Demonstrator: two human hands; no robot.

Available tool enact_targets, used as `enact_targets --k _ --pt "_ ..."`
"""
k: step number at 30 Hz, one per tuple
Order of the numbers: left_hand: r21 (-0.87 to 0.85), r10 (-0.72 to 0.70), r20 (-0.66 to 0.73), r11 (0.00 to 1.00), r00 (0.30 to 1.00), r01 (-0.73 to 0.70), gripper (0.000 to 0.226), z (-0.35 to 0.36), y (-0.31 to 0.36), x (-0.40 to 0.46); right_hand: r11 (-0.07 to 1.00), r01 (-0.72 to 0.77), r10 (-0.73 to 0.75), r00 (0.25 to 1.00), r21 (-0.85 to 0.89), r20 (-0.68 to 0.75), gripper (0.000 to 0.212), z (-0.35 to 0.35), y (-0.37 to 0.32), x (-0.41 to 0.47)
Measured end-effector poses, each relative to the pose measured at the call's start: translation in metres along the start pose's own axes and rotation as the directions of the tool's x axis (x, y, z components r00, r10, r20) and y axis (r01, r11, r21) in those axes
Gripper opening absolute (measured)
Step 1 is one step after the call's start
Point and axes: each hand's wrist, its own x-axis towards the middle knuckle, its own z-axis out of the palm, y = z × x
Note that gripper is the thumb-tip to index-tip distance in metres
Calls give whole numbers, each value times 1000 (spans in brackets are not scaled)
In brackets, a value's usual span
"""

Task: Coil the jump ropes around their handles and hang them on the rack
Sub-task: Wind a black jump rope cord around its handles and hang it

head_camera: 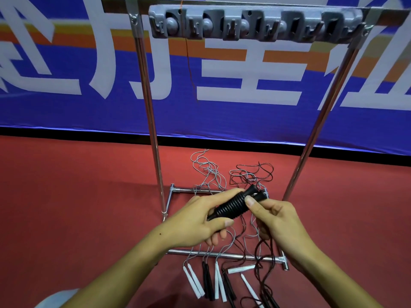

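My left hand grips black coiled handles mid-air above rack base; long axis slants near-left to far-right. My right hand pinches far end. Loose jump ropes on red floor. Grey hook rack overhead, blue banner beyond.

The single head-worn camera is looking forward and steeply down from just above the person's forearms; it is facing the metal rack and the blue banner behind it; the left hand and right hand are sitting close, low-centre; wide-angle bending is curving the rack's posts
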Motion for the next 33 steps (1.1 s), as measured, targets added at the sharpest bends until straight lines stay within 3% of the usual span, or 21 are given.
enact_targets --k 3,7,9,12,15,18,19,21,23,24,28,33 --pt "-11 -3 5 1000 1000 3 81 6 2 1 1000 -5 5 1000 7 17 44 0 0 1" --pt "12 13 -57 1000 998 -12 77 6 5 3 1000 8 -7 999 -12 50 35 -3 -3 2" --pt "36 42 -117 999 992 -38 76 5 5 5 999 31 -26 994 -40 108 20 -7 -8 2" --pt "75 83 -159 995 984 -72 75 2 4 6 996 8 3 992 -90 122 23 -18 -10 6" --pt "125 83 -175 990 981 -62 75 4 1 6 956 67 -66 998 -284 13 11 -22 -1 10" --pt "159 72 -212 987 975 -38 74 9 -2 8 844 130 -190 980 -521 -63 10 -21 9 11" --pt "178 74 -226 983 971 -34 74 9 -3 9 883 110 -163 983 -456 -79 12 -18 9 10" --pt "235 95 -247 971 964 -36 74 9 -4 10 996 -85 84 995 -29 -55 18 -16 4 12" --pt "288 114 -246 957 963 -39 75 11 -4 11 860 -362 348 932 360 106 24 -19 -4 11" --pt "310 119 -242 950 963 -40 76 13 -5 12 817 -428 401 903 386 152 26 -23 -6 12" --pt "351 130 -245 936 961 -37 77 16 -7 14 960 -271 277 956 -72 95 36 -28 -12 8" --pt "392 116 -265 920 957 -3 78 15 -9 15 863 -33 40 999 -505 3 15 -23 -6 4"
